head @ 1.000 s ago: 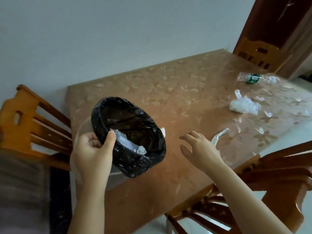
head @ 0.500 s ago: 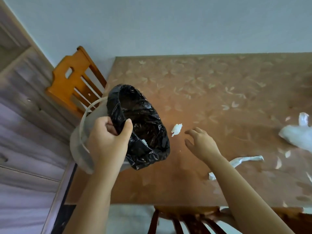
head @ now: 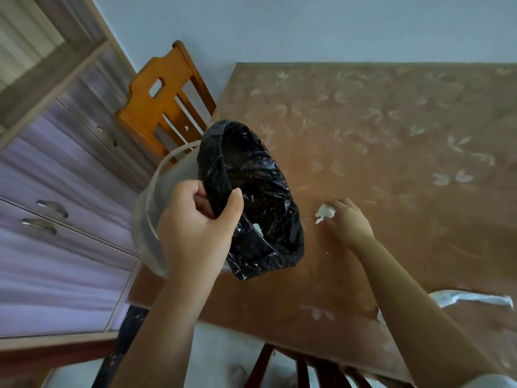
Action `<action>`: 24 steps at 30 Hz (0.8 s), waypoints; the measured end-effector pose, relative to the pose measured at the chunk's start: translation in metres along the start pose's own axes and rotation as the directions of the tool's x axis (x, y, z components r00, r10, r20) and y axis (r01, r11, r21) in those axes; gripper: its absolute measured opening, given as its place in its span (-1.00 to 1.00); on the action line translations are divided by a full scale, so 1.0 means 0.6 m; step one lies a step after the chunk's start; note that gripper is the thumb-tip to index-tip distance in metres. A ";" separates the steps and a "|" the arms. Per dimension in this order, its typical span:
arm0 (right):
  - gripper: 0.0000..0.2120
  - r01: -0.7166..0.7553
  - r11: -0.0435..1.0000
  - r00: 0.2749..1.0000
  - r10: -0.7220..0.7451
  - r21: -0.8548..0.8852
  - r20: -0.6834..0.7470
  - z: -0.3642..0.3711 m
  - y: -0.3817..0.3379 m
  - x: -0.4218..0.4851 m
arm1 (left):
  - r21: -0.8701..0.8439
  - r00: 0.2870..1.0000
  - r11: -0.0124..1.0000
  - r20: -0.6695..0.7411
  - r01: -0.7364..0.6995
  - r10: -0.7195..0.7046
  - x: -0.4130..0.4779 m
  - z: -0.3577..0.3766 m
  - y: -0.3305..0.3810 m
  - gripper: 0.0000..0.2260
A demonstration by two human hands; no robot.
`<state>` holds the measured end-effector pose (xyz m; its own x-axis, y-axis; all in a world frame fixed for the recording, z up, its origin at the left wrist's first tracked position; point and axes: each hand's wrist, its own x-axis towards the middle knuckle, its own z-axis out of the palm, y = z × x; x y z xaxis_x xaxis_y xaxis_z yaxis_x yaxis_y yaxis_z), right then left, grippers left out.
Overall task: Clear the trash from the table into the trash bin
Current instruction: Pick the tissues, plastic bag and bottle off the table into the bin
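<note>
My left hand [head: 195, 222] grips the rim of a white trash bin [head: 145, 219] lined with a black bag [head: 260, 191], holding it tilted at the table's left edge with its mouth facing the table. A bit of white trash shows inside the bag. My right hand [head: 348, 222] rests on the brown leaf-patterned table [head: 391, 135], fingers closing around a small crumpled white tissue [head: 323, 213] just right of the bin. A long white wrapper strip [head: 472, 298] lies on the table beyond my right forearm.
An orange wooden chair [head: 162, 107] stands at the table's left end behind the bin. A grey cabinet with drawers [head: 56, 191] fills the left side. A dark wooden chair back [head: 307, 368] sits at the table's near edge below my right arm.
My right hand has moved forward onto the small tissue and curled its fingers around it. The view has swung left and down; the bin stays held in my left hand.
</note>
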<state>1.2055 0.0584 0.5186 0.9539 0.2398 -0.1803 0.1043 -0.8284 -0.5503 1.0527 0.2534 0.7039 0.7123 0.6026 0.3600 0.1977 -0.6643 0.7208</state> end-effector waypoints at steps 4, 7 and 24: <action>-0.69 -0.012 0.999 1.000 0.012 -0.046 0.009 0.008 0.011 0.003 | -0.043 0.999 0.998 0.008 0.039 -0.038 -0.005 -0.001 -0.001 -0.77; -0.71 -0.003 0.995 1.000 0.005 -0.095 0.025 0.008 0.014 -0.004 | -0.073 0.999 0.996 0.003 0.053 -0.053 -0.009 -0.004 0.002 -0.80; -0.86 -0.186 0.940 0.974 0.214 0.288 -0.070 -0.024 -0.014 -0.114 | -0.219 0.983 0.959 -0.014 0.177 -0.185 -0.037 -0.050 -0.024 -0.81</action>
<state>1.1431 0.0418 0.5476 0.9715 0.0209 -0.2361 -0.1600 -0.6771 -0.7183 1.0138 0.2631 0.7034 0.6543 0.7208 0.2288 0.1682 -0.4336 0.8853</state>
